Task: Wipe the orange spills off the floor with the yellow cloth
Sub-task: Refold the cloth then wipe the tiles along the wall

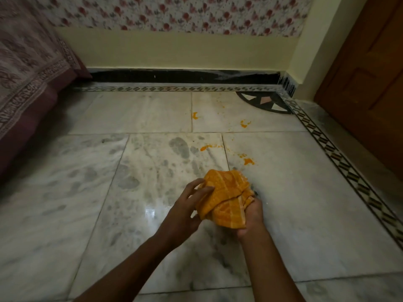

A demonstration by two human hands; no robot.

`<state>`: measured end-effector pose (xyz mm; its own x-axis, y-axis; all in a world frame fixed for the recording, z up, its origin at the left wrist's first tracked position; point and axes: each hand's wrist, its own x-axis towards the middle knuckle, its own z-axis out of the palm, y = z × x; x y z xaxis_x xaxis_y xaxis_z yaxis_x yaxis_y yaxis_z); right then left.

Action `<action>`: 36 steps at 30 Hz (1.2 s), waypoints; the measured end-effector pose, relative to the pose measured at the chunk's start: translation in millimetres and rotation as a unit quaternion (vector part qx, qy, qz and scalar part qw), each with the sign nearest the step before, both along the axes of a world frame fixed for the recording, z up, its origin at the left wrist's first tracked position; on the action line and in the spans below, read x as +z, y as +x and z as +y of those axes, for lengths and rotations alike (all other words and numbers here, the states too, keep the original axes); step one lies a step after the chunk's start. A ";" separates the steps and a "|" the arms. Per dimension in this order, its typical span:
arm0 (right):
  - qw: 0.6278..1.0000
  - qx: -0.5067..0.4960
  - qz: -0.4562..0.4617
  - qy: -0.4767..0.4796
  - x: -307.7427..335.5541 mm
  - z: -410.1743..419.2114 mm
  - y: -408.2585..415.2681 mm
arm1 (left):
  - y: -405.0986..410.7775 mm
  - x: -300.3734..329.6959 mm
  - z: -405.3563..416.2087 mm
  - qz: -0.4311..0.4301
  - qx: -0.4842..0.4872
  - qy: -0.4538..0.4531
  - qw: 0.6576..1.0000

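Note:
A bunched yellow cloth (226,197) with pale stripes is held between both hands above the marble floor (87,192). My right hand (250,216) cups it from below with fingers curled into the folds. My left hand (187,205) grips its left side, thumb and fingers on the fabric. Several orange spills lie beyond the cloth: one close by (248,161), a streak (209,147) to its left, and two farther off (194,115) (244,123).
A bed with a patterned purple cover (28,83) fills the left side. A brown wooden door (366,88) stands at the right. The wall with a black skirting (185,76) closes the far side. A patterned tile border (340,162) runs along the floor's edge.

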<state>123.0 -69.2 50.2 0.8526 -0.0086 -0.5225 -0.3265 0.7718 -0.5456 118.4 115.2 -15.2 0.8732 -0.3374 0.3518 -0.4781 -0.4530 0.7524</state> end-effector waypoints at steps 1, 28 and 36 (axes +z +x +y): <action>1.000 0.008 0.001 0.014 -1.4 -1.4 1.4 | 2.8 1.3 1.4 -0.014 0.007 -0.005 1.000; 0.967 0.147 -0.154 -0.141 -50.3 -10.3 27.1 | 61.7 44.5 9.2 0.550 0.130 -0.291 0.772; 0.989 0.127 -0.075 0.025 -42.0 -22.7 17.5 | 42.7 31.3 4.7 0.303 0.136 -0.332 0.883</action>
